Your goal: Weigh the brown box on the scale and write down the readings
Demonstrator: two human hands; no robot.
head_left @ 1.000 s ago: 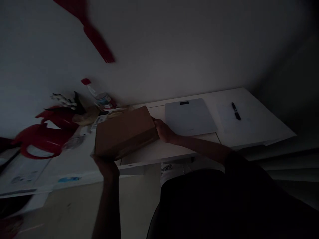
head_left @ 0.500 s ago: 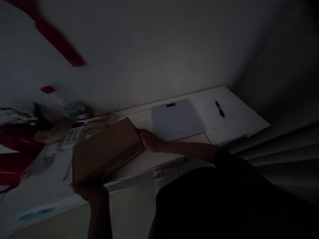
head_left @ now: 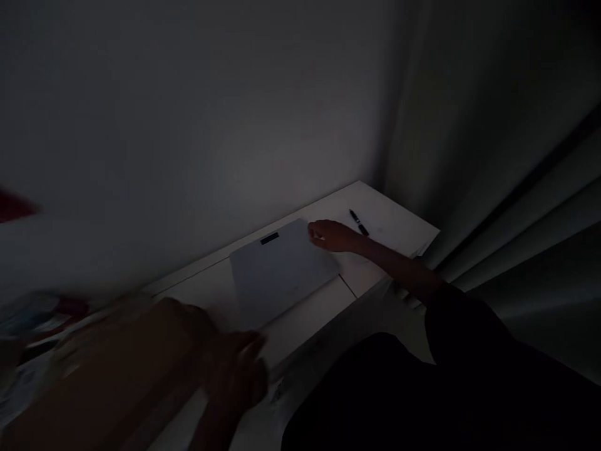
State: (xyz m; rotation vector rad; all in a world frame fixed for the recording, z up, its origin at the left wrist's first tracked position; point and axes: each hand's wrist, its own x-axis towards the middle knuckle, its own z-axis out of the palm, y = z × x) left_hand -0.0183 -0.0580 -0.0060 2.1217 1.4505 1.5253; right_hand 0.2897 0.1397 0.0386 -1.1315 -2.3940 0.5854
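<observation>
A flat grey scale point(head_left: 277, 272) with a small dark display lies on the white table. Over its right edge is my right hand point(head_left: 334, 236), fingers curled in a loose fist, with nothing visible in it. Just beyond that hand, a black pen point(head_left: 359, 222) rests at the table's right part. My left hand point(head_left: 235, 368) is smeared by motion beside the right end of a brown cardboard box point(head_left: 117, 369). Whether it touches the box, and how its fingers lie, I cannot make out. The box's near left part runs out of view.
The white table point(head_left: 399, 216) meets a pale wall at the back. Dark curtains point(head_left: 479, 250) hang at the right. At the far left are crumpled brown paper and a clear container with a red part point(head_left: 70, 307), blurred. The light is dim.
My right hand has left the box and moved right, over the scale. My left hand has moved from under the box's left end to its right end. The view has turned right.
</observation>
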